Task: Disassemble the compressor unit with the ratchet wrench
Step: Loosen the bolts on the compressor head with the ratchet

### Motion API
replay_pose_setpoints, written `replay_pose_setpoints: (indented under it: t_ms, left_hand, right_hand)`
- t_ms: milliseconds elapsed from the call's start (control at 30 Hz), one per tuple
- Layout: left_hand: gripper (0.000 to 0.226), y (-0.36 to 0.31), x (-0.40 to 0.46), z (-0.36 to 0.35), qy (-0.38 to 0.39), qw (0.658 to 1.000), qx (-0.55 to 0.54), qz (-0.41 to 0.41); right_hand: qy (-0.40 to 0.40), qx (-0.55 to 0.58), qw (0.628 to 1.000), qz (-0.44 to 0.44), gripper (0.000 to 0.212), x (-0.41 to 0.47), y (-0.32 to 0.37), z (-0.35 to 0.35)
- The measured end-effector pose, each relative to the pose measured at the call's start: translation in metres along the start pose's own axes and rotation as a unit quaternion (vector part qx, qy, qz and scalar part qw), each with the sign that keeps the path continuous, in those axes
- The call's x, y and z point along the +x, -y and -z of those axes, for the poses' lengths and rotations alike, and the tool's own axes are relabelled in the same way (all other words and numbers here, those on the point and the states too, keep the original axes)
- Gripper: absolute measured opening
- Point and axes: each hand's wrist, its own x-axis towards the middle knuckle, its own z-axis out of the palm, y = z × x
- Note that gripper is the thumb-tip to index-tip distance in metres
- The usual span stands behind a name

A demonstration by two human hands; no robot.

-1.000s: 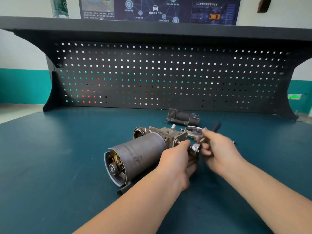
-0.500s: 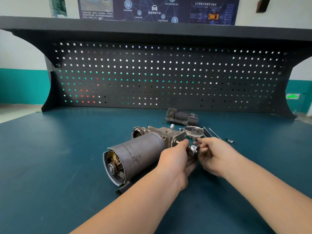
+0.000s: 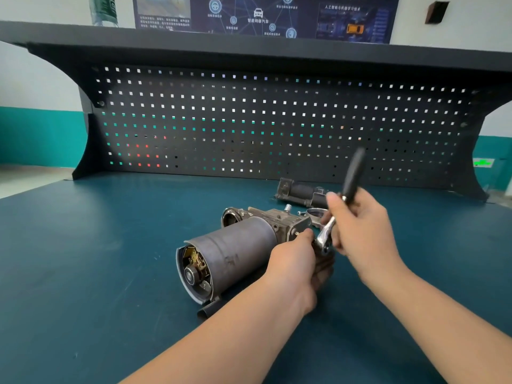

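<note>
The compressor unit (image 3: 235, 250) lies on its side on the blue bench top, a dark cylinder with its open end toward me and a grey cast housing (image 3: 279, 220) at the far end. My left hand (image 3: 297, 261) grips the unit at the housing's near right side, next to the wrench head. The ratchet wrench (image 3: 349, 184) has a chrome head (image 3: 324, 241) at the housing and a black handle that tilts up and away. My right hand (image 3: 360, 228) holds the wrench by its shank below the handle.
A removed dark part (image 3: 300, 192) lies behind the unit near the pegboard (image 3: 249, 120). A metal ring (image 3: 315, 213) sits just right of the housing. The blue bench top (image 3: 97, 259) stretches out to the left and right of the unit.
My right hand has swung the wrench handle up and away from the low position by the housing. My left hand stays on the unit.
</note>
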Motion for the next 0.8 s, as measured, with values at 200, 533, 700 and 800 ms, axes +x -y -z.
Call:
replay_pose_setpoints:
  t_ms: [200, 533, 700, 800]
  left_hand:
    - [0.031, -0.002, -0.002, -0.001, -0.025, 0.999, -0.016, 0.012]
    - [0.022, 0.000, 0.001, 0.001, 0.010, 1.000, 0.006, 0.000]
    - [0.027, 0.002, 0.002, 0.001, -0.010, 1.000, 0.004, -0.007]
    - [0.027, 0.001, 0.003, 0.001, -0.016, 1.000, -0.003, -0.007]
  right_hand:
    - [-0.038, 0.329, 0.858, -0.393, 0.022, 0.009, -0.024, -0.002]
    - [0.087, -0.161, 0.959, 0.219, 0.012, -0.011, 0.004, 0.002]
    - [-0.020, 0.129, 0.979, -0.157, 0.020, 0.007, -0.004, 0.002]
    - [-0.027, 0.294, 0.880, -0.372, 0.021, 0.012, -0.016, 0.004]
